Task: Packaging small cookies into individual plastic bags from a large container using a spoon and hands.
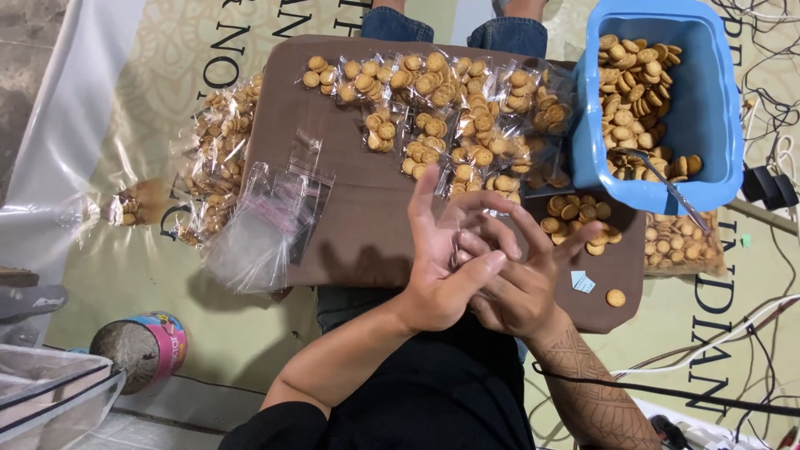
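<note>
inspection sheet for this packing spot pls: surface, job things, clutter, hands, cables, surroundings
Surface: brown board, mostly covered.
Job things: filled cookie bags at far edge; empty clear bags at left; blue tub of cookies with spoon.
Clutter: loose cookie, paper scrap.
Hands: left hand and right hand pressed together over the board, holding nothing clear.
Cables: tangle at right.
Surroundings: printed mat, can.

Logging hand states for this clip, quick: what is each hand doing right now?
Left hand: open, fingers spread, pressed against the other hand, holding nothing visible.
Right hand: open, fingers spread, overlapped by the left; nothing seen in it.
</note>
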